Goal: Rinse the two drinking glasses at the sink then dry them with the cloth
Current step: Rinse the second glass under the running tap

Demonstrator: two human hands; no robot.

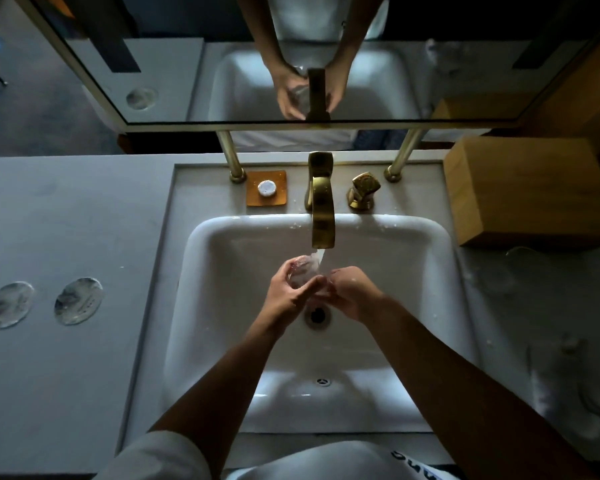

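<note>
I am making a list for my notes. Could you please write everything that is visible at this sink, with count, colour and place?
drinking glass: one, clear, held under the running water
faucet: one, gold, behind the basin, centre
faucet handle: one, gold, right of the faucet
soap: one, white, round, on the soap dish
soap dish: one, orange-brown, left of the faucet
sink: one, white, centre
coasters: two, clear grey, round, on the left counter
wooden box: one, light brown, right counter
mirror: one, gold frame, above the counter
hands: two, left hand and right hand, both on the glass
</note>
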